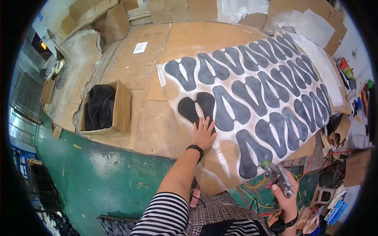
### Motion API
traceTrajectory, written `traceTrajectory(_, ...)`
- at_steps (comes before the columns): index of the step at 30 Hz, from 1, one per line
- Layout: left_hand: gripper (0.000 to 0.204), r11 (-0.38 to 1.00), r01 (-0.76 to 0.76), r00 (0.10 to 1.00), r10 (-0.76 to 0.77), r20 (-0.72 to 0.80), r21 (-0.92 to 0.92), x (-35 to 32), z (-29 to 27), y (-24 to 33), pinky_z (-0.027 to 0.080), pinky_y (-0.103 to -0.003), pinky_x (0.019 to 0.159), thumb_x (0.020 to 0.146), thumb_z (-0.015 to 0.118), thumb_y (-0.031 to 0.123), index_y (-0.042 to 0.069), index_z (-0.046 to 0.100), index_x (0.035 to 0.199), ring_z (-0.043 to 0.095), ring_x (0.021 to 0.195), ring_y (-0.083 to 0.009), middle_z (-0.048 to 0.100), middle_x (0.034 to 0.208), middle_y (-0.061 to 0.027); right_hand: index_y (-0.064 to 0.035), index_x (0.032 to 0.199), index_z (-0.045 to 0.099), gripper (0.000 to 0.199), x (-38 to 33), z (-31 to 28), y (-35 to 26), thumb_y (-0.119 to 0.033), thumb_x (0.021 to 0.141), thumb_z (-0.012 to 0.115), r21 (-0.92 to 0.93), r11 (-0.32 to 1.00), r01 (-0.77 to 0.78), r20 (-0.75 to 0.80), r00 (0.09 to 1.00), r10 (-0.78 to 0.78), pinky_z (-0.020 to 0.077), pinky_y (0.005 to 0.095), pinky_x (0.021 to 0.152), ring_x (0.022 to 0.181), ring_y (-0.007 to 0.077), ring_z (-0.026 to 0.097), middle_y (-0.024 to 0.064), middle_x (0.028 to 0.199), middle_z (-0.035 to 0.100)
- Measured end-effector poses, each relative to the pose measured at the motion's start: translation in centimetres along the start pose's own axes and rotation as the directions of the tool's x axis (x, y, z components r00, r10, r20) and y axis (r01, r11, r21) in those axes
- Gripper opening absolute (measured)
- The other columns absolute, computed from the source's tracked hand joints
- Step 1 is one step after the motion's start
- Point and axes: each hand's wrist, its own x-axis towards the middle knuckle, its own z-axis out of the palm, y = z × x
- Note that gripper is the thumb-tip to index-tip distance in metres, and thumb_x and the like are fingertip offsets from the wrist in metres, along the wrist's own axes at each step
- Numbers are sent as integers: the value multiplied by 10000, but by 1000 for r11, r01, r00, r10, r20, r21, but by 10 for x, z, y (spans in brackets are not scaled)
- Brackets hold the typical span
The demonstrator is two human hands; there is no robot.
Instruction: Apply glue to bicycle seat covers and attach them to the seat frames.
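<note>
My left hand [204,133] lies with fingers spread on the lower part of a black two-lobed fabric piece [205,103]. That piece is darker than the several grey-coated, two-lobed pieces [249,158] laid in rows to its right and beyond it. All of them rest on a board [210,173] covered with white overspray. At the lower right my right hand [287,192] grips a metal spray gun [277,177], its nozzle end pointing up and left toward the nearest row. Whether the trigger is pressed cannot be made out.
On the left of the cardboard-covered table [149,126] stands an open carton [123,108] with black fabric pieces [100,106] inside. Yellow and red hoses [252,200] hang below the right hand. Upright cardboard [169,11] lines the back edge. Clutter and a stool [325,195] stand at right.
</note>
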Motion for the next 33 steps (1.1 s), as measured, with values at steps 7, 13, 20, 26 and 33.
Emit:
traceTrajectory(7, 619, 998, -1, 999, -1, -36, -57, -1, 2, 1, 138, -609, 1145, 930, 488, 460, 203, 365, 1479, 153, 1461, -360, 239, 1580, -86, 53, 1295, 497, 548, 2, -3, -1, -192, 852, 708, 44, 999, 7, 31, 999, -9, 546, 330, 738, 814, 177, 640, 113, 930, 645)
traceTrajectory(13, 610, 996, -5, 999, 1, -41, -90, -2, -1, -3, 142, -607, 1145, 922, 510, 446, 189, 389, 1461, 154, 1459, -367, 261, 1568, -109, 42, 1287, 503, 549, 2, 4, -5, -202, 845, 721, 112, 994, -14, -96, 995, 25, 540, 339, 740, 809, 185, 633, 113, 915, 632)
traceTrajectory(20, 634, 1000, 14, 1000, -14, -12, -28, -16, -4, 15, 199, -597, 1126, 885, 572, 434, 163, 419, 1437, 221, 1436, -369, 295, 1545, -139, 58, 1302, 490, 586, -6, 6, -3, -195, 840, 747, 94, 994, -57, 74, 996, 50, 562, 344, 733, 824, 183, 640, 126, 938, 646)
traceTrajectory(26, 664, 1000, 17, 999, -16, 28, -25, -34, -7, 25, 233, -563, 1115, 899, 552, 446, 124, 382, 1454, 252, 1421, -367, 311, 1530, -148, 51, 1306, 482, 616, -13, -12, 4, -255, 842, 748, 98, 994, -41, -88, 995, 50, 564, 344, 728, 809, 189, 640, 122, 926, 640)
traceTrajectory(33, 666, 999, 21, 996, -17, 86, -47, -44, -14, 32, 225, -569, 1118, 912, 537, 429, 69, 376, 1449, 250, 1423, -358, 307, 1531, -149, 56, 1292, 495, 600, -19, -8, -1, -260, 840, 734, 110, 994, -12, -32, 999, 16, 538, 333, 719, 783, 193, 643, 120, 909, 633)
